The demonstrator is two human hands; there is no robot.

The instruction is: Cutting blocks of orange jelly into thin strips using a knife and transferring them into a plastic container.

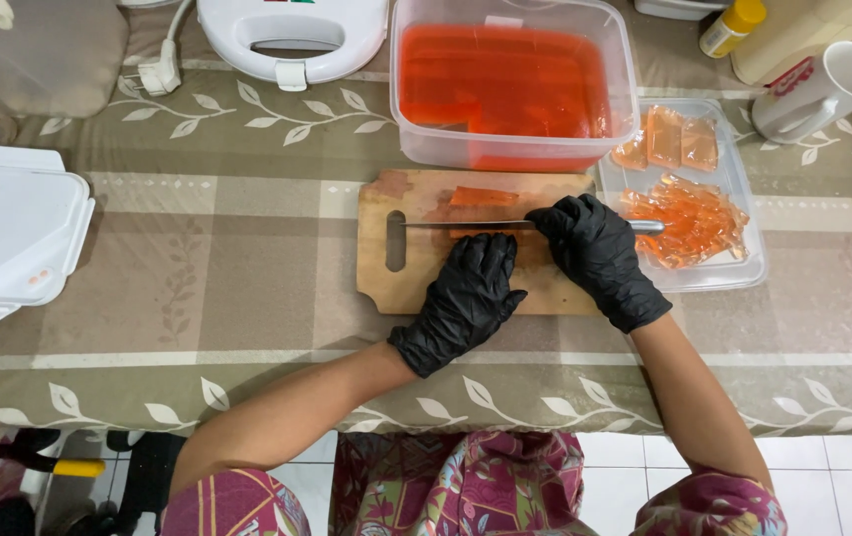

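A wooden cutting board (401,288) lies on the table with an orange jelly slab (483,198) on it. My right hand (597,253), in a black glove, grips a long metal knife (466,224) whose blade lies flat across the slab, pointing left. My left hand (468,298), also gloved in black, rests fingers-down on the near part of the slab beside the blade. Behind the board stands a clear plastic tub (511,79) full of orange jelly. To the right, a clear shallow tray (744,268) holds cut jelly strips (689,223) and several flat pieces.
A white container lid (9,233) lies at the far left. A white sandwich maker (292,30) and its plug (156,74) sit at the back. A white jug (818,89) and a yellow-capped bottle (732,25) stand at the back right. The table's front edge is near me.
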